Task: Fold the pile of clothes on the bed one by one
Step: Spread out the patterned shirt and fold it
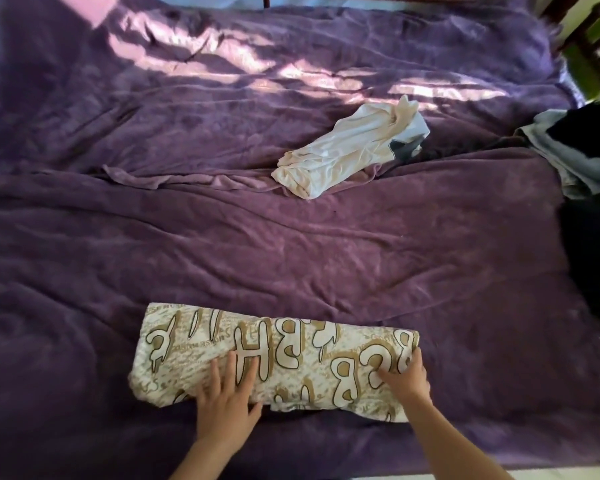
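left hand (227,407) fingers (215,375) spread flat on the one folded cream-and-brown lettered cloth (291,355) at the near edge of the purple fleece blanket (222,237), right hand (407,379) curled round its right end. one bundled white garment (343,154) sits further back, one dark-and-grey clothes pile (575,157) far right.

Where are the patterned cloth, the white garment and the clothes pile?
patterned cloth (291,344): head view, middle of its printed top.
white garment (343,150): head view, centre of the bundle.
clothes pile (568,168): head view, its grey-blue piece.
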Demonstrator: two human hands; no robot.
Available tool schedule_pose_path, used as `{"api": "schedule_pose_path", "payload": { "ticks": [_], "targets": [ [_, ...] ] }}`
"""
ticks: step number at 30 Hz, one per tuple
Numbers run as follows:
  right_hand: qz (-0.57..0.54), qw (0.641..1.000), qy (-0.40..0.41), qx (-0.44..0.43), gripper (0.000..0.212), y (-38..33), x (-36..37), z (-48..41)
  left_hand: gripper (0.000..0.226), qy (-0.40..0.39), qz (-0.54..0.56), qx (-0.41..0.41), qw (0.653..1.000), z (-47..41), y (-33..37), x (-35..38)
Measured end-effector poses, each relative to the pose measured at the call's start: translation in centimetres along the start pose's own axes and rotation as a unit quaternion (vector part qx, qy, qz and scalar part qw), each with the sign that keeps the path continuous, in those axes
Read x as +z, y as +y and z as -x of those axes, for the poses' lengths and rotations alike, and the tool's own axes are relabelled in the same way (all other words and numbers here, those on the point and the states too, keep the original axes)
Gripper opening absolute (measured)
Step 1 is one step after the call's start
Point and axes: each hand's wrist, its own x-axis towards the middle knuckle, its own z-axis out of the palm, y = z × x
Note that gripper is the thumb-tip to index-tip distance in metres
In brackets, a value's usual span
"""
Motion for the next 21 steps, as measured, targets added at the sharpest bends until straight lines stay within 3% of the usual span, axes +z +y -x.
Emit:
{"api": "schedule_pose_path", "payload": {
  "ticks": [2,5,8,12,16,17,18,20,21],
  "targets": [
    [-0.12,0.993,-0.011,0.018,0.094,0.0,-0.1,-0.5,0.108,0.001,0.0,-0.002,1.0,-0.6,0.2,-0.6],
    [-0.253,0.966,-0.009,0.054,0.054,0.0,-1.1,-0.5,0.084,-0.023,-0.002,-0.028,0.999,-0.9,0.8,-0.8],
    [-0.323,0.943,-0.055,0.057,0.038,-0.4,-2.8,1.0,0.082,-0.045,0.009,-0.028,0.999,-1.3,0.9,-0.6],
    [-0.312,0.946,-0.022,-0.085,0.024,-4.7,-5.5,5.7,0.083,-0.07,0.02,-0.028,0.997,-1.2,1.0,-1.4],
    [-0.297,0.915,-0.108,-0.251,0.038,-11.9,-4.4,13.3,0.08,-0.094,0.105,0.001,0.99,-1.6,-0.1,-3.0],
    [-0.291,0.905,-0.158,-0.267,0.044,-13.4,-3.1,14.7,0.077,-0.088,0.198,0.01,0.976,-1.2,-0.6,-3.9],
    [-0.272,0.895,-0.215,-0.28,0.047,-14.6,-1.5,15.8,0.067,-0.067,0.341,0.003,0.938,-0.8,-1.5,-4.4],
    [-0.201,0.889,-0.301,-0.281,0.042,-16.5,2.7,17.9,0.03,0.003,0.574,-0.069,0.816,0.3,-4.0,-5.4],
    [-0.156,0.892,-0.316,-0.282,0.045,-16.8,4.8,18.6,0.032,0.033,0.666,-0.115,0.736,0.7,-5.5,-5.8]
  ]
}}
